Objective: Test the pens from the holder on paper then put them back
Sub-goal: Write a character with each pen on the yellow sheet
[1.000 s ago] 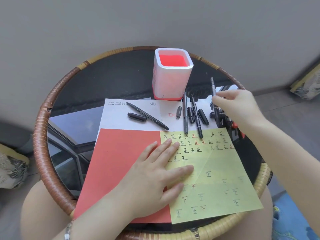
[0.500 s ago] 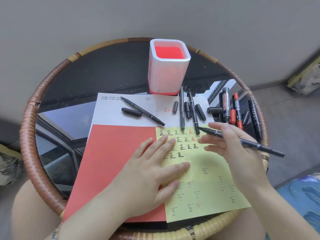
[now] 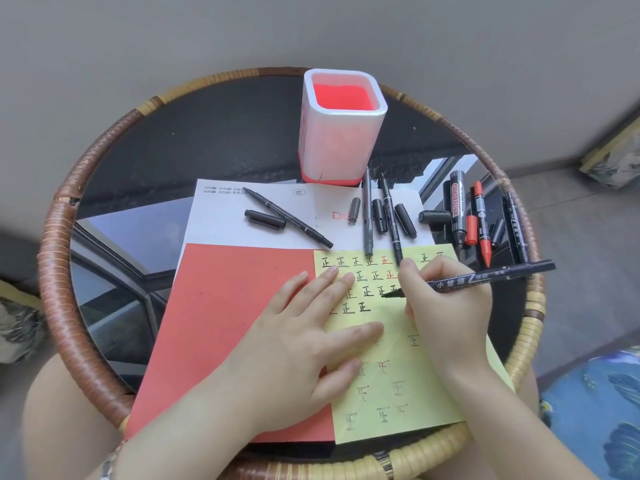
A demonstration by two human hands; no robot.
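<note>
Glossy glass tabletop (image 3: 207,140) w/ woven rattan rim (image 3: 59,292); matt paper sheets (image 3: 242,323); plastic holder (image 3: 341,143)

Round table (image 3: 52,271) with woven rattan rim and dark reflective top; grey wall (image 3: 207,29) behind; blue patterned fabric (image 3: 595,410) at lower right.

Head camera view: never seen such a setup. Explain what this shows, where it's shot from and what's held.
No machine here: a person wears a camera on the head, looking down at their own hands. The round wicker-rimmed table carries a pen holder with no pens showing inside, a white paper, a red sheet and a yellow sheet full of small test marks. Uncapped pens and caps lie near the holder. The left hand lies flat on the sheets. The right hand grips a black pen, its tip at the yellow sheet.
</note>
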